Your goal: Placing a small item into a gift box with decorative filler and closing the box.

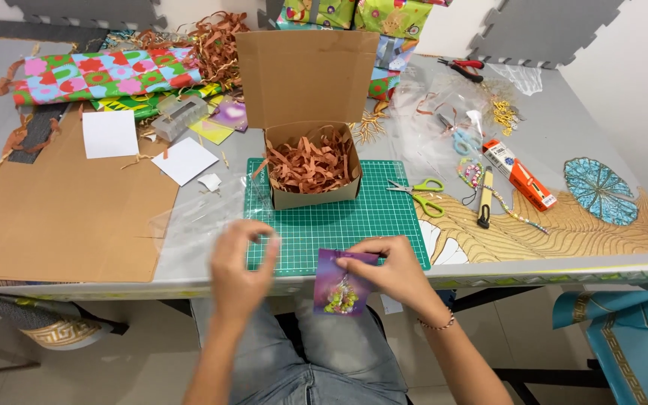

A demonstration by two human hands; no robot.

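My right hand pinches the top of a small purple card that carries a beaded yellow-green trinket, held over the table's front edge. My left hand is curled beside it, fingers pinched on a clear cellophane bag that lies on the table's front left; the grip itself is hard to make out. Behind both hands lies a green cutting mat. An open brown cardboard box full of brown shredded paper stands on the mat's far side.
Green-handled scissors, a black cutter, a beaded string and an orange box lie to the right. Brown cardboard sheet, white cards, a tape dispenser and rolls of patterned wrapping paper fill the left. Red pliers sit far right.
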